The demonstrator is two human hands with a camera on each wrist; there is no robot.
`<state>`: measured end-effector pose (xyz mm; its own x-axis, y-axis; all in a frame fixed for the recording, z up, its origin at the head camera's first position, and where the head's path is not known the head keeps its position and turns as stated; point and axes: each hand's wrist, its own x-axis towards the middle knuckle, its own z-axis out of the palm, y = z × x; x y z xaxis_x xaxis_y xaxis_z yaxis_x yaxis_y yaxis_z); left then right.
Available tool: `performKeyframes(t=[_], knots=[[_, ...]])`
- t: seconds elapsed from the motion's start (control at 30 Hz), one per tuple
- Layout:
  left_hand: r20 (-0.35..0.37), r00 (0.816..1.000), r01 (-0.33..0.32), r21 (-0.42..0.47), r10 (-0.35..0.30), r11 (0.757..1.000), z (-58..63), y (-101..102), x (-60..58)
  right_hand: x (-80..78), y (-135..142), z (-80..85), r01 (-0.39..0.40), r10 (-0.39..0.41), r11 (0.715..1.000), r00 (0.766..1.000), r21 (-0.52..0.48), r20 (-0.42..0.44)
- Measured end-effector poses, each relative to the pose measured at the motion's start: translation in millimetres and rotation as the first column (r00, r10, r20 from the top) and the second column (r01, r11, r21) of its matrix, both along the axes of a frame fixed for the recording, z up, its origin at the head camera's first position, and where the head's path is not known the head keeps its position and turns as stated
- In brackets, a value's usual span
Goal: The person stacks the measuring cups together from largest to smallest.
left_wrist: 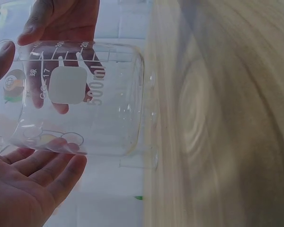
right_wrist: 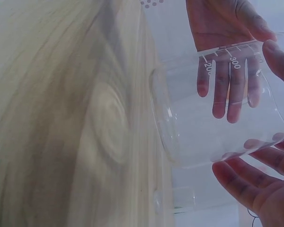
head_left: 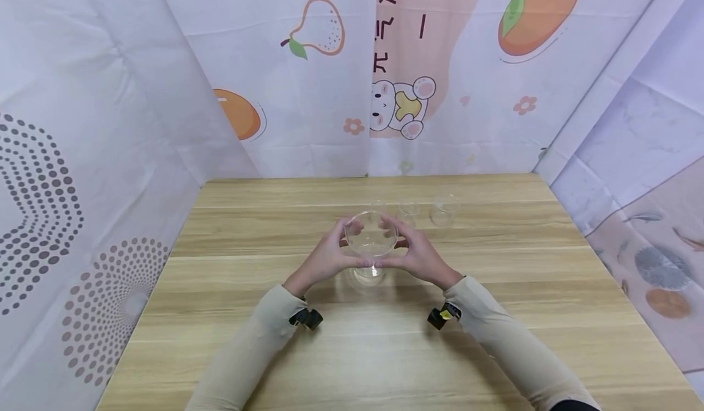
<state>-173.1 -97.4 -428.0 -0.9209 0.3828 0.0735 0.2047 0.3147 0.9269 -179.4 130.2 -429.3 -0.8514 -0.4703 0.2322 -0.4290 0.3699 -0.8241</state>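
Observation:
A clear glass beaker [head_left: 371,240], with white graduations and a "500ml" mark, is held between both hands just above the wooden table. On its left side the left hand [head_left: 329,254] grips the wall, thumb in front and fingers spread round the side. The right hand [head_left: 420,256] mirrors this grip on the other side, and the two thumb tips nearly meet at the front. In the left wrist view the beaker [left_wrist: 85,99] shows its base apart from the tabletop. Through the glass in the right wrist view, the fingers of the left hand [right_wrist: 225,28] are visible.
Behind the beaker stand small clear glass vessels: one at the right [head_left: 443,210], another near the middle [head_left: 409,208], and a faint smaller one [head_left: 378,206]. The wooden table [head_left: 363,350] meets a printed curtain [head_left: 308,118] at the back. Fabric hangs on both sides.

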Motion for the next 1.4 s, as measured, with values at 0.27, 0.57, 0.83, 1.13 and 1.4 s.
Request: performKeyframes(t=[0.27, 0.57, 0.83, 1.13, 1.4], knots=[[0.027, 1.000, -0.006, -0.005, 0.006, 1.000, -6.4, 2.0, 3.4, 1.0, 1.2, -7.9, -0.008, 0.008, 1.000, 0.999, -0.015, 0.033], [0.048, 0.999, -0.007, -0.002, 0.007, 1.000, -16.0, 3.0, 4.8, 3.5, 2.2, -15.6, -0.005, 0.006, 1.000, 0.999, -0.012, 0.052], [0.043, 0.999, -0.013, -0.017, 0.014, 1.000, -18.3, 4.0, 7.4, 5.2, 2.7, -21.0, -0.009, 0.009, 1.000, 0.998, -0.007, 0.056], [0.048, 0.999, 0.001, 0.005, -0.001, 1.000, -23.8, 4.3, 6.3, 7.0, 3.1, -23.2, -0.003, 0.003, 1.000, 0.997, 0.004, 0.071], [0.065, 0.998, -0.003, -0.001, 0.003, 1.000, -26.3, 4.7, 6.7, 6.9, 3.7, -26.0, -0.011, 0.011, 1.000, 0.995, -0.005, 0.095]])
